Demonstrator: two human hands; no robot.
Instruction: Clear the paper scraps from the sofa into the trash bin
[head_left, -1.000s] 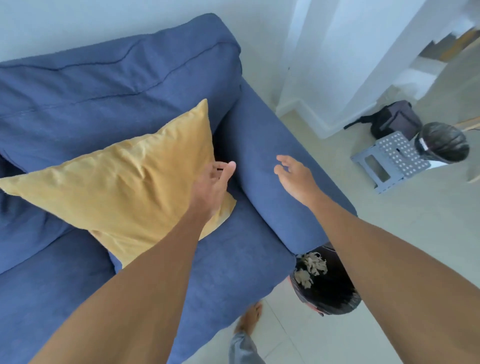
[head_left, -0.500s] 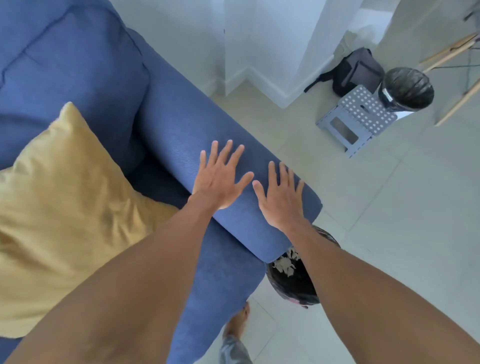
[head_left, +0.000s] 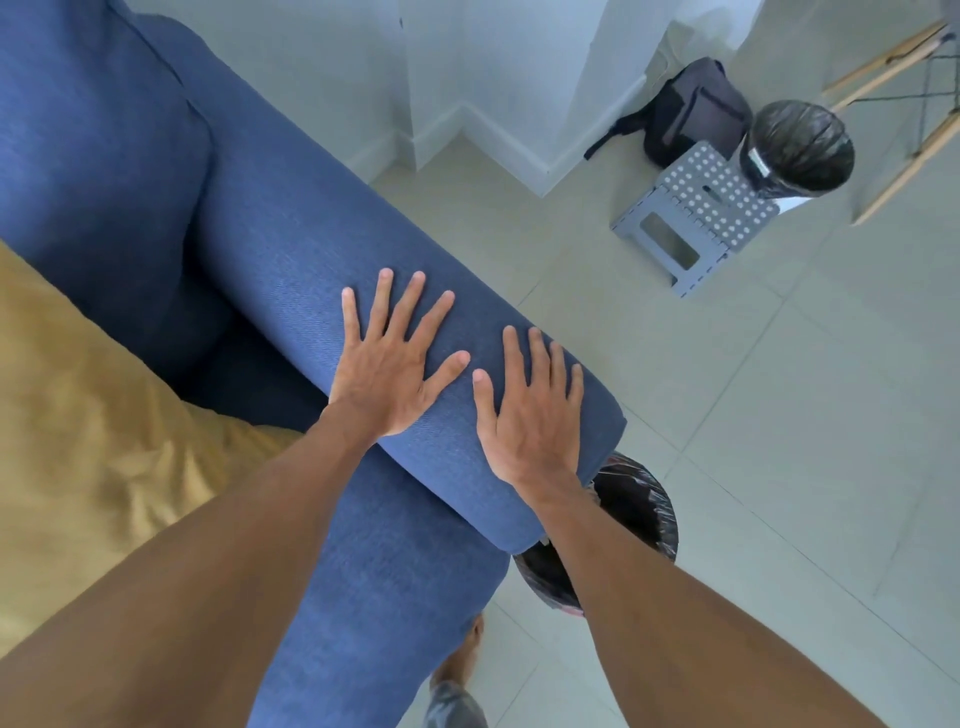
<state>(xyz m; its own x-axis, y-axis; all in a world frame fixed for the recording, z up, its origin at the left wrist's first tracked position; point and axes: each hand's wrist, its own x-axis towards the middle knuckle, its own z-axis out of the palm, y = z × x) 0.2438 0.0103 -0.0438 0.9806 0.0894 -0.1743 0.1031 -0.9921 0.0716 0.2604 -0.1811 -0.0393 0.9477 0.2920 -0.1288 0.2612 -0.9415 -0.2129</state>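
The blue sofa (head_left: 291, 223) fills the left of the head view. My left hand (head_left: 395, 364) and my right hand (head_left: 530, 410) both lie flat on its armrest, fingers spread, holding nothing. A trash bin (head_left: 644, 509) with a black liner stands on the floor just below the armrest's front end, mostly hidden by my right forearm and the armrest. No paper scraps show on the sofa or in the visible part of the bin.
A yellow cushion (head_left: 78, 415) lies on the seat at left. Across the tiled floor stand a grey step stool (head_left: 696, 218), a dark bag (head_left: 691, 114), a second lined bin (head_left: 800, 145) and wooden chair legs (head_left: 904, 150). My foot (head_left: 462, 660) shows beside the sofa.
My left hand left the yellow cushion and both hands came down flat on the armrest, fingers spread. The view swung right, so the cushion slid to the left edge.
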